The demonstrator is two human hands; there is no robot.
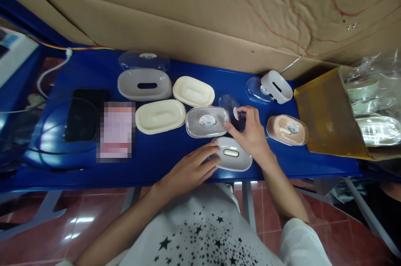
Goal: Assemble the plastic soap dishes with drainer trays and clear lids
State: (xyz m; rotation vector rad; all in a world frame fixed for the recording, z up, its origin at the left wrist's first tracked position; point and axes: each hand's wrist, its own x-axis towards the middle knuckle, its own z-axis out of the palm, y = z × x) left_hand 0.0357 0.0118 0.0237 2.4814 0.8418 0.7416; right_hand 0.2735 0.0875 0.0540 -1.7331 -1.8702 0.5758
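Note:
An oval grey plastic soap dish [246, 162] with a slot in its middle lies near the table's front edge. The outstretched, slightly parted fingers of my left hand [192, 168] rest on its left rim. Just behind it sits a grey dish under a clear cover [194, 126] with a round label. My right hand [250, 132] has its thumb at this covered dish's right end. Its index finger reaches a labelled clear lid [228, 102], with thumb and finger spread apart. The lid is partly hidden by that hand.
Left of my hands lie two cream trays [194, 90] and a larger grey slotted dish [125, 84], a clear lid [134, 60] behind it. To the right are a pink covered dish [300, 134], a tilted grey piece [267, 80] and a carton [326, 120] holding wrapped dishes.

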